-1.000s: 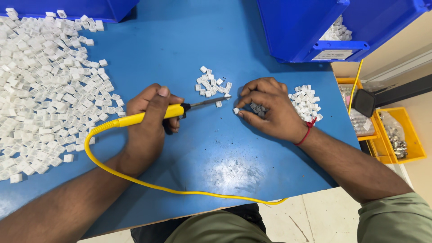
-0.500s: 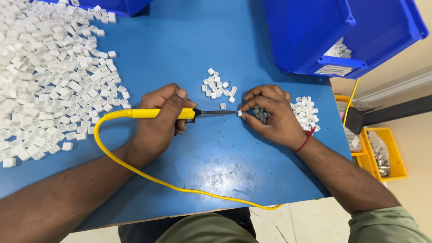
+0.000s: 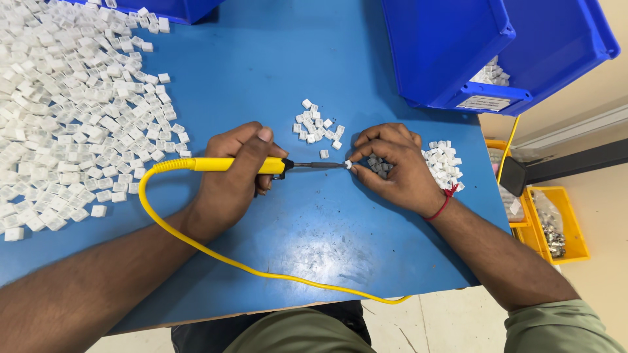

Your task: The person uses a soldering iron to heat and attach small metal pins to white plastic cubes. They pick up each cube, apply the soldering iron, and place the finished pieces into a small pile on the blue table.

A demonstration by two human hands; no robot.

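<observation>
Blue tabletop [image 3: 275, 72] fills frame; white piece heap [image 3: 65, 117] upper left. Left hand [image 3: 232, 176] at centre, grip wrapped around yellow soldering iron [image 3: 229, 165], tip pointing right. Right hand [image 3: 396, 167] pinching small white piece [image 3: 348, 165] against tip.

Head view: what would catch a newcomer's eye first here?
The left hand grips a yellow iron at the blue table's middle, its tip meeting a small white piece pinched in the right hand. A big spread of white pieces covers the table's left side.
</observation>
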